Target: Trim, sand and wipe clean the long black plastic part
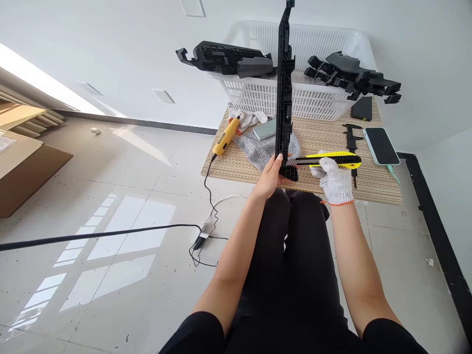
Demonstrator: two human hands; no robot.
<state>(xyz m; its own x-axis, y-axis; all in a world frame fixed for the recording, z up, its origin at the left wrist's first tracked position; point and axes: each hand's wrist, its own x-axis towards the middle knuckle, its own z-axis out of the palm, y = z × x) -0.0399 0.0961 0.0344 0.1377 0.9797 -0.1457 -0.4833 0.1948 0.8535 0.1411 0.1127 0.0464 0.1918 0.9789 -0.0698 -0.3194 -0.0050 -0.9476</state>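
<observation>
My bare left hand (271, 178) is closed around the lower end of a long black plastic trim piece (284, 93), which stands nearly upright above the table's front edge. In my right hand (334, 179), which wears a white knit glove with an orange cuff edge, is a yellow and black utility knife (342, 159). Its extended blade points left and its tip meets or nearly meets the trim piece beside my left fingers; I cannot tell whether it touches. Behind the piece, a grey cloth (254, 150) lies on the table.
A white plastic basket (250, 93) holds black trim parts (350, 73) at the back of the wooden table (228, 169). On the left lies a corded yellow rotary tool (226, 136); on the right, a caliper (351, 140) and phone (381, 146). Cables (206, 236) cross the floor.
</observation>
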